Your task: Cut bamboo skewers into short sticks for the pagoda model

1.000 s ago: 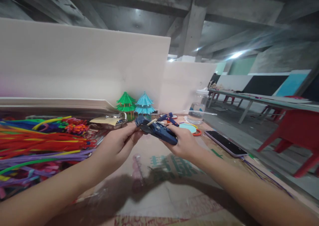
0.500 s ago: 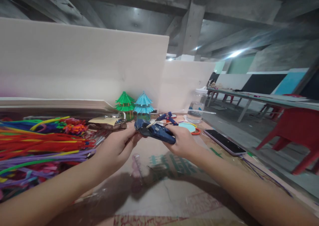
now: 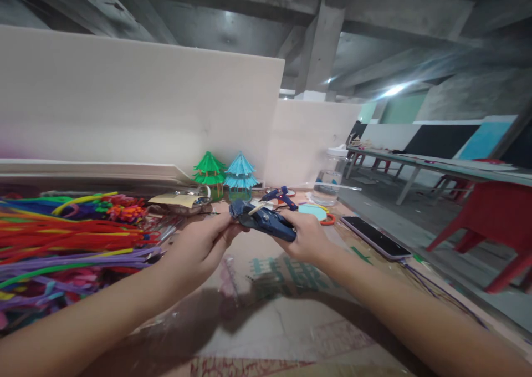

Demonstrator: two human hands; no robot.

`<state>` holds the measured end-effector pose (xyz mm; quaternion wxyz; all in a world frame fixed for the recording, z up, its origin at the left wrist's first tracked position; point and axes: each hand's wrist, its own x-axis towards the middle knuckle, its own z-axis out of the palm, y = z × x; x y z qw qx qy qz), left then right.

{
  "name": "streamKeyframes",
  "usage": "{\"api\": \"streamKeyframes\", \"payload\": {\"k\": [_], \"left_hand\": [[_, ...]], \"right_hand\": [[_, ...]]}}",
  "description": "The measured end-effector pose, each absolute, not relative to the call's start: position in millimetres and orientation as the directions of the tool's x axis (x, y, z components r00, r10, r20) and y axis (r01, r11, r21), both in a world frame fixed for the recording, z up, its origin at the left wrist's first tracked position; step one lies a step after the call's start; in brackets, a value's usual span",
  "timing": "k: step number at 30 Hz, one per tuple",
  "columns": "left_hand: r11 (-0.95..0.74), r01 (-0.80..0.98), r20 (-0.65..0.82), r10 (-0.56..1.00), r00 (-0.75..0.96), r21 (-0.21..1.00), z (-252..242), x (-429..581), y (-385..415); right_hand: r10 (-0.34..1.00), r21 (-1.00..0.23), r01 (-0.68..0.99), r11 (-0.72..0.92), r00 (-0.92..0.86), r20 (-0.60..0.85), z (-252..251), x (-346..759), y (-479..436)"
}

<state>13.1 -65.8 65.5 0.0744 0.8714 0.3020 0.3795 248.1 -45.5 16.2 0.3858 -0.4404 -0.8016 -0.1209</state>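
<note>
Both hands hold a dark blue, long handmade-looking object [image 3: 266, 219] above the middle of the table; its kind is unclear. A thin pale stick [image 3: 256, 208] lies slantwise across its top. My left hand [image 3: 208, 241] pinches the object's left end between thumb and fingers. At the other end, my right hand [image 3: 305, 235] is closed around it, thumb on top, with several fingers hidden beneath. Just behind stands or lies a blue glue gun [image 3: 280, 195], partly covered by the held object.
Coloured pipe cleaners [image 3: 75, 238] are heaped at the left. Green [image 3: 209, 172] and light blue [image 3: 240, 174] model pavilions stand at the back. A clear bottle [image 3: 328, 180], orange-handled scissors [image 3: 329, 220] and a phone [image 3: 376, 237] with a cable are on the right. Red chairs [image 3: 494, 222] stand beyond.
The dark blue object and both hands have shifted slightly to the right in view. Both hands keep their hold, and the things on the table stay put.
</note>
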Motion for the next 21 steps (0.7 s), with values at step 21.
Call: {"api": "streamKeyframes", "payload": {"k": [21], "left_hand": [[-0.775,0.497,0.581,0.626,0.521,0.389,59.4,13.6,-57.0]], "right_hand": [[0.651,-0.131,0.826,0.548,-0.322,0.688,13.0,247.3,-36.8]]}}
